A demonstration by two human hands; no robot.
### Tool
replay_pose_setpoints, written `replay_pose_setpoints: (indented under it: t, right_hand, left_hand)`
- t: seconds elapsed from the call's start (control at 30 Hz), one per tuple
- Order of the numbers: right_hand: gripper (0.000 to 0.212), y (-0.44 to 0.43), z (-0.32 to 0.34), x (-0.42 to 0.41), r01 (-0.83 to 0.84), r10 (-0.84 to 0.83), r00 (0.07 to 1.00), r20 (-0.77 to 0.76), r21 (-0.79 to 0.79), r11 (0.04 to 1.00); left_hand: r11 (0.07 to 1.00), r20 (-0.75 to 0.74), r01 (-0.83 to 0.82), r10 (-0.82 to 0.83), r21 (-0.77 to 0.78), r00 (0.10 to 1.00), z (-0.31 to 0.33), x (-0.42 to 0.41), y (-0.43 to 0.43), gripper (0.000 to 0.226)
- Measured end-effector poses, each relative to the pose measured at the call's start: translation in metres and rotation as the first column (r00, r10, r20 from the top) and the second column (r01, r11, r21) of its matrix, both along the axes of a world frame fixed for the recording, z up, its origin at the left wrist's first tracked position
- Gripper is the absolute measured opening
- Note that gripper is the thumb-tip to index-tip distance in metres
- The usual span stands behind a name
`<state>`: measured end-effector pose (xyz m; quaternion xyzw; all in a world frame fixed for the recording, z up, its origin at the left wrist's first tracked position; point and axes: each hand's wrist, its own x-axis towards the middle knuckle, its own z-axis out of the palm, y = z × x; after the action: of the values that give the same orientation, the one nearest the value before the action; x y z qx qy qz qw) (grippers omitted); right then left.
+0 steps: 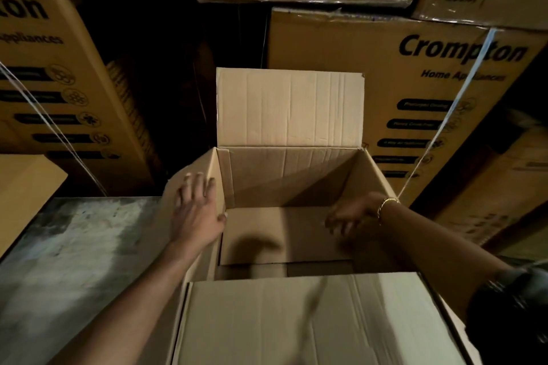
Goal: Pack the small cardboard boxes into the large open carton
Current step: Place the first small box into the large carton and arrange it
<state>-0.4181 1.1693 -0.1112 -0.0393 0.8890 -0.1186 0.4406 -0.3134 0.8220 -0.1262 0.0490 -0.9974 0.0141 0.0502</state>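
2 bare hands are at the large open carton [284, 181], which lies between them and directly ahead of the person. The left hand [195, 210] lies flat on the carton's left side flap, fingers spread and released, gripping nothing, thumb at the rim. The right hand [350, 216] reaches over the right wall and down inside the carton, fingers loosely curled and apart, holding nothing that can be seen; it is blurred and in shadow. A thin bracelet [385, 204] circles the right wrist. Beyond both hands the far flap [290, 107] stands upright; nearer than the hands, the near flap [311, 320] folds out toward the person. Below the right hand the carton's floor is bare cardboard. Left of the left hand runs a grey surface [74, 246]. Beyond the carton, printed cartons [370, 62] marked Crompton are stacked
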Motion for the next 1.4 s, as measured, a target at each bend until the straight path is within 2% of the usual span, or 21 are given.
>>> replay_pose_setpoints:
  t: [0.07, 0.1, 0.13, 0.17, 0.23, 0.27, 0.33, 0.4, 0.47, 0.53, 0.57, 0.6, 0.67, 0.73, 0.83, 0.9, 0.97, 1.03, 1.1, 1.2, 1.4]
  right_hand:
    - [0.044, 0.008, -0.012, 0.029, -0.01, 0.003, 0.98, 0.197, 0.036, 0.999]
    - [0.04, 0.008, -0.008, 0.046, -0.095, 0.074, 0.959, 0.275, 0.062, 0.994]
    - [0.034, 0.009, -0.002, 0.061, -0.11, 0.076, 0.947, 0.311, 0.092, 0.99]
    - [0.028, 0.009, 0.009, 0.075, -0.091, 0.045, 0.944, 0.326, 0.129, 0.987]
    - [0.03, 0.009, 0.044, 0.104, -0.078, 0.04, 0.957, 0.286, 0.122, 0.989]
    - [0.032, 0.012, 0.066, 0.119, -0.065, 0.041, 0.976, 0.213, 0.109, 0.992]
    - [0.029, 0.023, 0.11, 0.146, 0.042, -0.041, 0.997, 0.071, -0.009, 0.999]
    - [0.031, 0.033, 0.147, 0.169, 0.105, -0.1, 0.994, 0.049, -0.125, 0.987]
    - [0.054, 0.04, 0.176, 0.197, 0.041, -0.028, 0.996, 0.088, -0.145, 0.989]
    - [0.078, 0.047, 0.191, 0.226, -0.082, 0.094, 0.985, 0.148, -0.08, 0.993]
    - [0.078, 0.049, 0.195, 0.243, -0.152, 0.157, 0.976, 0.149, -0.045, 0.987]
    - [0.075, 0.052, 0.196, 0.261, -0.203, 0.203, 0.967, 0.153, -0.018, 0.979]
    - [0.073, 0.053, 0.189, 0.299, -0.264, 0.26, 0.954, 0.147, 0.012, 0.964]
    - [0.076, 0.052, 0.174, 0.334, -0.354, 0.342, 0.931, 0.128, 0.079, 0.932]
    - [0.082, 0.049, 0.139, 0.376, -0.394, 0.41, 0.911, -0.038, 0.211, 0.895]
    - [0.084, 0.051, 0.107, 0.392, -0.364, 0.414, 0.894, -0.172, 0.26, 0.894]
    - [0.077, 0.052, 0.076, 0.404, -0.346, 0.407, 0.878, -0.253, 0.254, 0.903]
    - [0.061, 0.054, 0.044, 0.408, -0.295, 0.383, 0.844, -0.375, 0.272, 0.916]
    - [0.043, 0.055, 0.023, 0.409, -0.199, 0.329, 0.777, -0.537, 0.287, 0.937]
    - [0.032, 0.056, 0.009, 0.411, -0.164, 0.331, 0.688, -0.646, 0.306, 0.938]
    - [0.031, 0.063, -0.005, 0.408, -0.18, 0.357, 0.607, -0.711, 0.315, 0.932]
  left_hand:
    - [0.984, 0.05, 0.177, -0.176, -0.013, 0.983, 0.01, 0.013, 0.016, 0.068]
    - [0.97, 0.177, 0.237, -0.244, 0.063, 0.953, 0.016, 0.021, 0.026, 0.061]
    - [0.954, 0.386, 0.236, -0.292, 0.186, 0.875, 0.027, 0.031, 0.036, 0.06]
    - [0.938, 0.6, 0.138, -0.312, 0.318, 0.737, 0.04, 0.042, 0.046, 0.059]
    - [0.879, 0.797, -0.124, -0.347, 0.46, 0.495, 0.07, 0.064, 0.059, 0.053]
    - [0.851, 0.812, -0.194, -0.362, 0.489, 0.459, 0.086, 0.074, 0.06, 0.049]
    - [0.819, 0.795, -0.23, -0.376, 0.525, 0.476, 0.118, 0.086, 0.054, 0.047]
    - [0.801, 0.744, -0.174, -0.42, 0.573, 0.519, 0.157, 0.111, 0.048, 0.064]
    - [0.779, 0.706, -0.133, -0.465, 0.613, 0.534, 0.184, 0.139, 0.047, 0.085]
    - [0.786, 0.72, -0.099, -0.499, 0.611, 0.481, 0.209, 0.176, 0.055, 0.066]
    - [0.811, 0.735, -0.051, -0.5, 0.583, 0.458, 0.216, 0.196, 0.06, 0.062]
    - [0.845, 0.753, 0.011, -0.481, 0.534, 0.449, 0.221, 0.213, 0.065, 0.072]
    - [0.902, 0.785, 0.134, -0.424, 0.41, 0.452, 0.214, 0.243, 0.074, 0.098]
    - [0.928, 0.796, 0.155, -0.371, 0.339, 0.478, 0.186, 0.27, 0.081, 0.104]
    - [0.954, 0.788, 0.109, -0.291, 0.278, 0.542, 0.136, 0.304, 0.083, 0.113]
    - [0.96, 0.755, 0.105, -0.269, 0.259, 0.598, 0.106, 0.322, 0.082, 0.1]
    - [0.964, 0.661, 0.13, -0.255, 0.233, 0.706, 0.072, 0.336, 0.081, 0.071]
    - [0.98, 0.445, 0.14, -0.19, 0.143, 0.875, 0.034, 0.345, 0.08, 0.061]
    - [0.992, 0.229, 0.124, -0.123, 0.008, 0.966, 0.013, 0.352, 0.083, 0.059]
    - [0.989, 0.08, 0.138, -0.134, -0.053, 0.988, 0.003, 0.356, 0.087, 0.054]
    - [0.988, 0.022, 0.148, -0.147, -0.038, 0.989, -0.005, 0.353, 0.082, 0.053]
